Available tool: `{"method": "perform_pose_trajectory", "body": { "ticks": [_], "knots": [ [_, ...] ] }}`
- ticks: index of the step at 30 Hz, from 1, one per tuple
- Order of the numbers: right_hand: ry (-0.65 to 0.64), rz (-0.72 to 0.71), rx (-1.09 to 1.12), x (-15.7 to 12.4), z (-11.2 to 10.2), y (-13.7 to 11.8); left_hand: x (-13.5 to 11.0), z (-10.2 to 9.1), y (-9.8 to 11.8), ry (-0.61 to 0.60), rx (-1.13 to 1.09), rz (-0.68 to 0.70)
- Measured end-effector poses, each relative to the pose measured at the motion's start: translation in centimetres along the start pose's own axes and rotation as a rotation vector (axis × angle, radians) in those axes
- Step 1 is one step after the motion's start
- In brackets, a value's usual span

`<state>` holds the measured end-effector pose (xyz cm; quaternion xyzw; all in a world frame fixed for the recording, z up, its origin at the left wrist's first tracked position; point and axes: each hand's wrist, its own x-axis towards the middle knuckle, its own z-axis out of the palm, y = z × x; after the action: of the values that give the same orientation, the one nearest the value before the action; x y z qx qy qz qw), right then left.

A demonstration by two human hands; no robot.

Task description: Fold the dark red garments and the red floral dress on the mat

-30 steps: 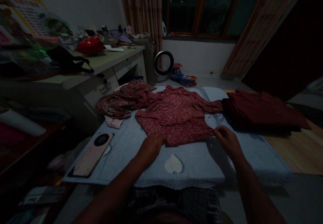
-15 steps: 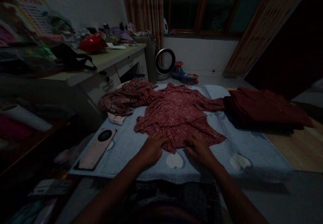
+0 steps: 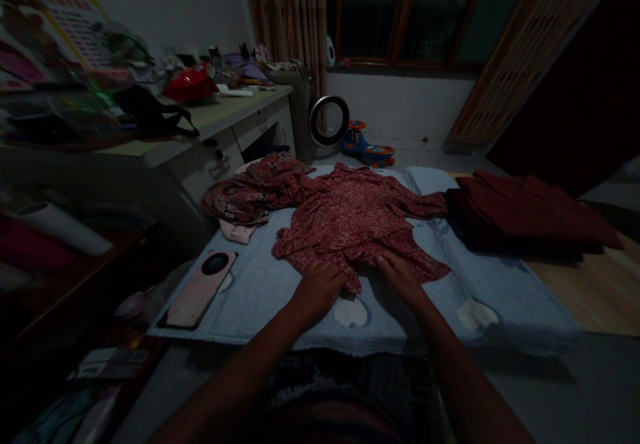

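A red shirt [image 3: 350,211] with a small pale print lies spread on a light blue cloth [image 3: 430,317], its sleeves out to the sides. At its near edge my left hand [image 3: 323,285] is closed on the hem, with a corner of fabric hanging beside the fingers. My right hand [image 3: 399,276] pinches the hem a little to the right, and the edge there is raised off the cloth. Under the hands the cloth bears a white heart pattern.
A crumpled patterned garment [image 3: 245,194] lies at the left, above a phone [image 3: 200,291]. Dark folded clothes [image 3: 530,214] are stacked at the right. Beyond stand a cluttered desk [image 3: 220,121], a washing machine with its round door [image 3: 329,121] open, and a blue ride-on toy [image 3: 367,147].
My right hand has moved forward and lifted the near hem. My left hand has shifted right, its fingers now curled on the fabric. The view has turned slightly left.
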<state>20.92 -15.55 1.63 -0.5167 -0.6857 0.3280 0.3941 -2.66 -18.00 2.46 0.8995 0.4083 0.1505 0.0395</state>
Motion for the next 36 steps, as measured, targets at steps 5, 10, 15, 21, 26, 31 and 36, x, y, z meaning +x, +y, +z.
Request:
{"method": "perform_pose_trajectory", "body": {
  "ticks": [5,10,15,21,26,31,36],
  "knots": [
    [0.021,0.045,0.044,-0.2,-0.7,-1.2,-0.7,1.1,1.1,0.006,0.075,0.074],
    [-0.106,-0.07,-0.059,-0.9,-0.5,-1.1,-1.0,1.6,2.3,-0.03,0.041,0.055],
    [-0.427,-0.133,-0.21,-2.0,0.2,-1.2,-2.0,1.2,2.5,-0.055,-0.112,0.131],
    [-0.4,-0.14,-0.258,-2.6,1.3,-1.4,-3.4,0.1,-0.6,0.173,-0.29,-0.075],
    [-0.348,-0.141,-0.315,-2.8,2.5,-0.4,-3.0,-1.0,-6.3,0.31,-0.063,-0.715],
    [-0.289,-0.132,-0.267,-2.9,2.7,-0.3,-2.4,-1.1,-9.0,0.14,-0.251,-0.752],
    [-0.274,-0.12,-0.246,-2.9,2.5,-0.4,-3.2,-2.0,-8.0,0.307,-0.6,-0.65]
  ]
}}
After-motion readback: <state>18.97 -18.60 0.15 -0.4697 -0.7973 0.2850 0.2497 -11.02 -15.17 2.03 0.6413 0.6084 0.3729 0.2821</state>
